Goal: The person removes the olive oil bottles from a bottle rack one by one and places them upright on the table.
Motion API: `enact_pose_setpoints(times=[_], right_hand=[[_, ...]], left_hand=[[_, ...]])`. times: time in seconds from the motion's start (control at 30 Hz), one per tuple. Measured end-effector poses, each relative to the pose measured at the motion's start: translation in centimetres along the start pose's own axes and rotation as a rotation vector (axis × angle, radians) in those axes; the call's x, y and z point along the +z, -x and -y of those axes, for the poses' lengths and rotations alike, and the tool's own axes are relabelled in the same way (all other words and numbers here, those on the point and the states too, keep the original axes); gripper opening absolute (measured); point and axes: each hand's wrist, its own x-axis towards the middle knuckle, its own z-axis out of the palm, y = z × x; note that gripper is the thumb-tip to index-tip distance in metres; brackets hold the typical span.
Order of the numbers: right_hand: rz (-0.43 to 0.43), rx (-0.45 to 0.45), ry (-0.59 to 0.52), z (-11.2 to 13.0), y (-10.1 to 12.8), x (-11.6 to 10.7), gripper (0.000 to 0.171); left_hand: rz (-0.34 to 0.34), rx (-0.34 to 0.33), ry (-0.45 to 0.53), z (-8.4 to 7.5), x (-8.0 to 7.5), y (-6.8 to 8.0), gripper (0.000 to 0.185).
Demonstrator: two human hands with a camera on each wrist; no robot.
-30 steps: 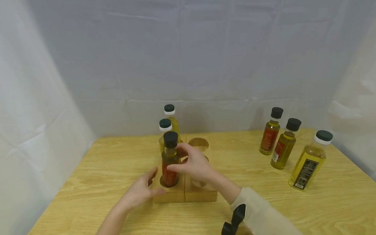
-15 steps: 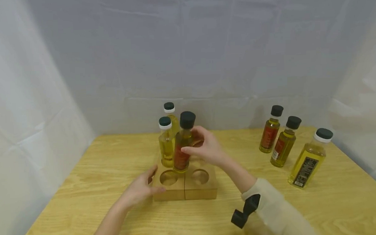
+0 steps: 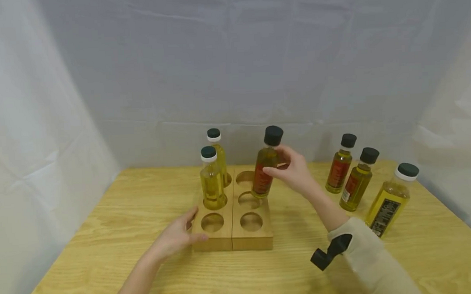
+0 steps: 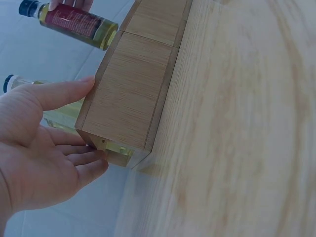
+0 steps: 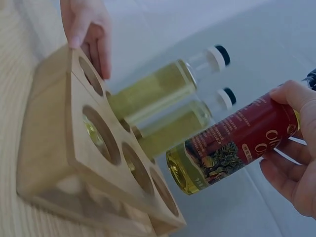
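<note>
— Where is the red-label bottle (image 3: 265,166) now?

— The right hand (image 3: 295,170) holds it in the air, fingers curled around its body, a little tilted, above the right column of the wooden rack (image 3: 232,243).

— And the left hand (image 3: 175,237)?

— It rests against the near left corner of the rack, fingers straight and relaxed, gripping nothing.

— What stands in the rack?

— Two pale oil bottles (image 3: 212,183) in the left column, middle and far holes. Three more bottles (image 3: 357,180) stand on the table (image 3: 105,240), to the right.
</note>
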Motion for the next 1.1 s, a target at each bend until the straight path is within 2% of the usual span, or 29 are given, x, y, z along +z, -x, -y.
enact_pose_setpoints(times=[0.2, 0.3, 0.47, 0.73, 1.1], right_hand=[[-0.048, 0.134, 0.052, -1.2, -0.3, -2.1, 0.062], [-0.048, 0.168, 0.054, -1.9, -0.4, -3.0, 0.065], [-0.055, 0.178, 0.059, -3.3, -0.6, -3.9, 0.067], [-0.073, 0.182, 0.076, -5.5, -0.7, -4.1, 0.060], [-0.090, 0.233, 0.064, -7.4, -1.1, -4.4, 0.065]], left_hand=[[0.004, -0.014, 0.009, 0.0, 0.0, 0.1, 0.089], [0.012, -0.017, 0.023, -0.1, -0.1, 0.1, 0.089], [0.006, -0.008, 0.025, 0.0, 0.0, 0.2, 0.088], [-0.003, -0.005, 0.010, 0.1, 0.0, 0.2, 0.090], [-0.004, -0.006, 0.022, -0.1, 0.0, 0.2, 0.089]])
